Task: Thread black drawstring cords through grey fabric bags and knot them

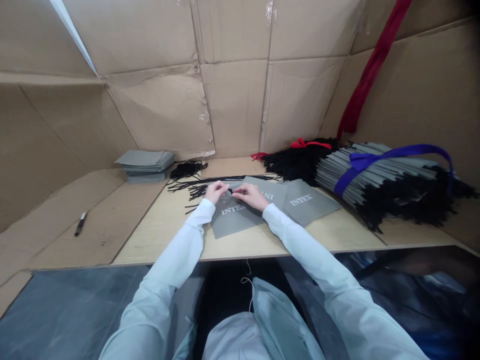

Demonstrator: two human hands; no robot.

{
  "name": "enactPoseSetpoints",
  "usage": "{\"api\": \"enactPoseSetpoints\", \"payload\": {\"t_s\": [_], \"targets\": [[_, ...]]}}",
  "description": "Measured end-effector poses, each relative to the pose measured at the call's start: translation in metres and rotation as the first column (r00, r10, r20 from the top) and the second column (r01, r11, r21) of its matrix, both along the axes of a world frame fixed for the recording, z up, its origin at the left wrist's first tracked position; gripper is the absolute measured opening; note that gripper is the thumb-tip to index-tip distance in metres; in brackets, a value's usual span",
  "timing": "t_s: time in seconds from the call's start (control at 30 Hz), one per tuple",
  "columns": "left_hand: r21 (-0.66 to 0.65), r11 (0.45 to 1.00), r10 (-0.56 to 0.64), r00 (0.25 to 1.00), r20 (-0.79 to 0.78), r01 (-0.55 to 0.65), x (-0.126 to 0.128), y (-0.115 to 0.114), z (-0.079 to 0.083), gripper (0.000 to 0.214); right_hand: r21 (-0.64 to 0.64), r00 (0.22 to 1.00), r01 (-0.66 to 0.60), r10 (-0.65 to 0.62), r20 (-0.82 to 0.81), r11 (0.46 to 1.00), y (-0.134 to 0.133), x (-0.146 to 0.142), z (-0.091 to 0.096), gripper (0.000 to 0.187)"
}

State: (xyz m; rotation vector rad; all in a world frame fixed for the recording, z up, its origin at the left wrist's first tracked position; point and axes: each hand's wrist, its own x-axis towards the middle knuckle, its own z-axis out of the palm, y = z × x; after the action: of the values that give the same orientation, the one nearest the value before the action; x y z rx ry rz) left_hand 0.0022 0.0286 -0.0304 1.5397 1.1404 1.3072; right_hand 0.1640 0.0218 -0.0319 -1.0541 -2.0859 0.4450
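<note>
Marker pen (80, 224) on brown cardboard (108, 227)

One marker (80, 224), perhaps three loose grey sheets (233, 223)

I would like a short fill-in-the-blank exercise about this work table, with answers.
1. The left hand and right hand hold a small piece coloured ____.
2. The flat sheet beyond the right hand's right side reads ____.
3. The marker lies to the ____ of both hands.
4. The ribbon hanging by the cardboard wall is ____.

Missing words: black; INTEX; left; red.
</note>
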Motion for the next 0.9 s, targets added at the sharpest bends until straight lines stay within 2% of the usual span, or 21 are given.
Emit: {"api": "enactPoseSetpoints", "payload": {"t_s": [0.13,0.27,0.37,0.47,0.53,0.67,0.77,0.9], "targets": [[-0.006,0.999,-0.038,0.999,-0.029,0.038,0.001,-0.001,-0.001,0.033,-0.154,0.993,-0.116,0.110,-0.050,0.981,0.002,-0.005,-0.003,0.028],[-0.051,0.995,-0.089,0.995,-0.052,0.086,0.000,-0.003,-0.001,0.034,-0.331,0.953,-0.288,0.233,-0.195,0.899,0.005,-0.006,-0.007,0.029],[-0.060,0.961,-0.273,0.961,-0.051,0.270,-0.003,-0.005,0.002,0.045,-0.410,0.920,-0.365,0.257,-0.295,0.836,0.004,-0.007,-0.008,0.025],[-0.076,0.897,-0.443,0.884,-0.149,0.436,-0.008,-0.006,0.004,0.064,-0.450,0.918,-0.365,0.233,-0.322,0.815,0.003,-0.008,-0.009,0.018],[-0.106,0.898,-0.439,0.870,-0.225,0.426,-0.011,-0.005,0.004,0.062,-0.462,0.926,-0.339,0.204,-0.317,0.819,0.003,-0.009,-0.010,0.015],[-0.074,0.954,-0.300,0.894,-0.332,0.292,-0.013,-0.006,0.003,0.044,-0.446,0.946,-0.262,0.136,-0.294,0.856,0.003,-0.008,-0.011,0.013],[-0.066,0.963,-0.267,0.910,-0.318,0.259,-0.011,-0.007,0.003,0.037,-0.394,0.961,-0.240,0.160,-0.226,0.887,0.001,-0.007,-0.009,0.013],[-0.072,0.956,-0.292,0.931,-0.220,0.283,-0.008,-0.005,0.002,0.033,-0.303,0.980,-0.195,0.172,-0.102,0.933,-0.002,-0.007,-0.004,0.014]]}}
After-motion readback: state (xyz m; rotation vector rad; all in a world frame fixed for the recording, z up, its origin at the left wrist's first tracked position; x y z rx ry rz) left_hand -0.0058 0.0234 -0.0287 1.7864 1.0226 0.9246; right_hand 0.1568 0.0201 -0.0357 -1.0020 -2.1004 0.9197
